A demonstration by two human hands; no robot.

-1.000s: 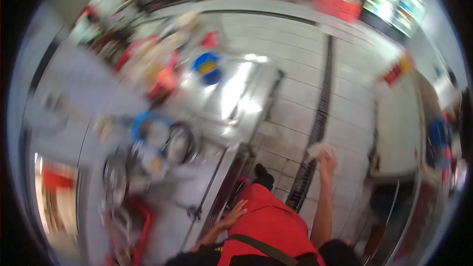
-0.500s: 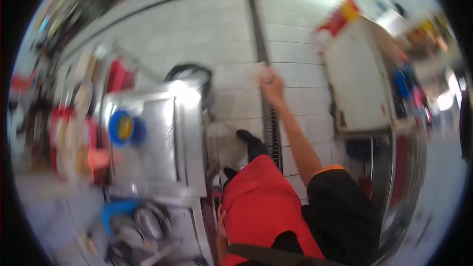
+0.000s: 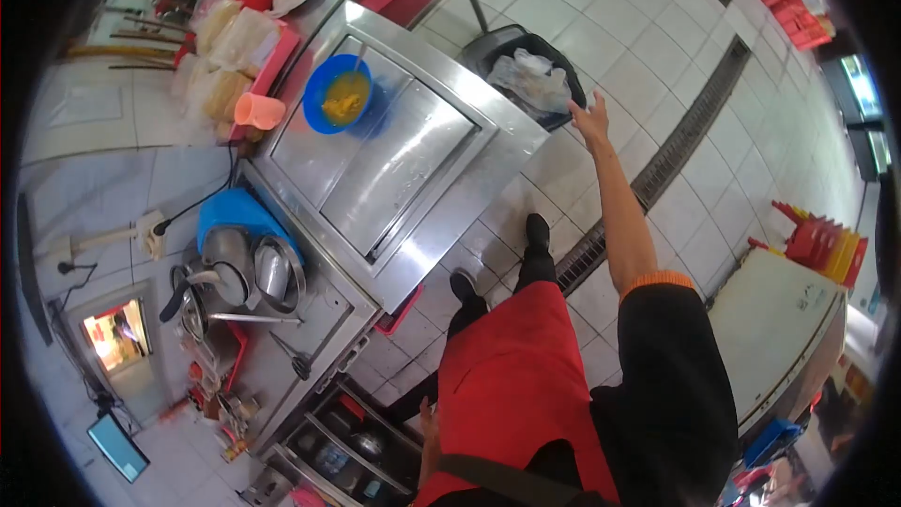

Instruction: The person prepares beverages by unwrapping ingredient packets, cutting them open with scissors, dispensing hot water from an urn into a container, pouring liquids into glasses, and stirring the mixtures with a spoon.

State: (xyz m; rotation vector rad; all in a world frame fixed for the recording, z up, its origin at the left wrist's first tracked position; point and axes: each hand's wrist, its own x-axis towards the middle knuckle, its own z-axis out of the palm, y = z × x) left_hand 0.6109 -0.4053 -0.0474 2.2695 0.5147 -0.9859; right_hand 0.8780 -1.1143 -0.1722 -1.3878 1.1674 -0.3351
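Holding my right grip [image 3: 590, 120] spread-fingered just beside the open-topped black plastic bin [image 3: 483, 50] containing a crumpled translucent plastic bag [image 3: 533, 83], I might snag it by drifting inward; left grip [image 3: 429, 424], can't tell.

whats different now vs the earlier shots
The right hand has moved over beside the black bin and is open; the pale item seen in it earlier is gone, apparently let go. The left hand stays low by the red apron; the blue bowl stays on the steel counter.
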